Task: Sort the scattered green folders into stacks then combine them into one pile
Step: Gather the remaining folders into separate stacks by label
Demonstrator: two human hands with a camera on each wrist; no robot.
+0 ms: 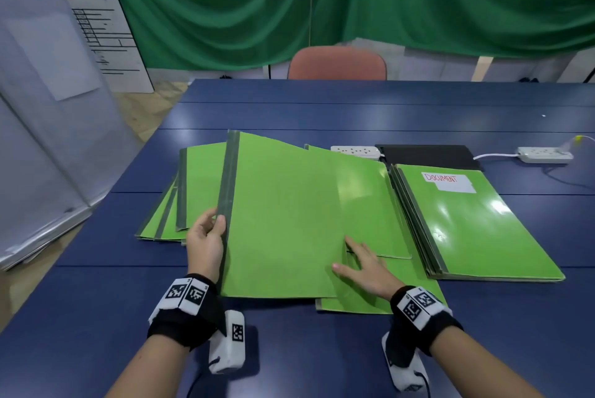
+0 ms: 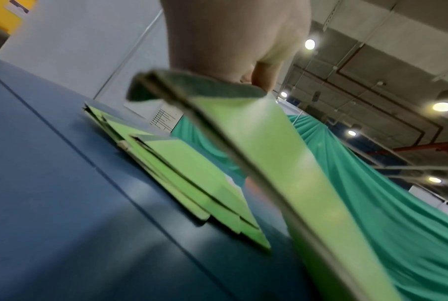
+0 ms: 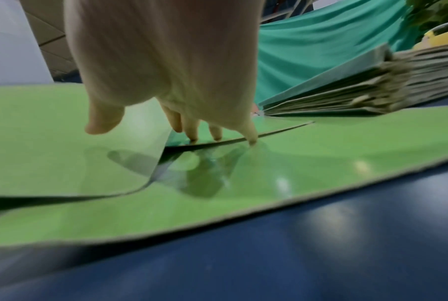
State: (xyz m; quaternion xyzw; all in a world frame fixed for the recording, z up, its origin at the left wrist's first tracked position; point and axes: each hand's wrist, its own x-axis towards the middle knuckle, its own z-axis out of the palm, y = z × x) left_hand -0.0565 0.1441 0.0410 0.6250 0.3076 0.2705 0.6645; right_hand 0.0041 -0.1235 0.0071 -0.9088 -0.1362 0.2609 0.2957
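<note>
My left hand (image 1: 206,236) grips the dark spine edge of a green folder (image 1: 283,220), lifted and tilted above the table; the same folder (image 2: 282,163) rises steeply in the left wrist view under my left hand (image 2: 238,40). My right hand (image 1: 363,265) lies flat with straight fingers on the folders beneath, its fingertips (image 3: 252,142) touching a glossy green folder (image 3: 320,146). A fanned group of green folders (image 1: 167,214) lies to the left. A neat stack labelled "DOCUMENT" (image 1: 476,220) sits on the right, its layered edges (image 3: 359,89) visible.
The blue table (image 1: 96,301) has two white power strips (image 1: 355,152) (image 1: 544,154) and a black flat pad (image 1: 428,156) behind the folders. An orange chair (image 1: 336,64) stands at the far edge. A clear panel (image 1: 48,107) rises at the left.
</note>
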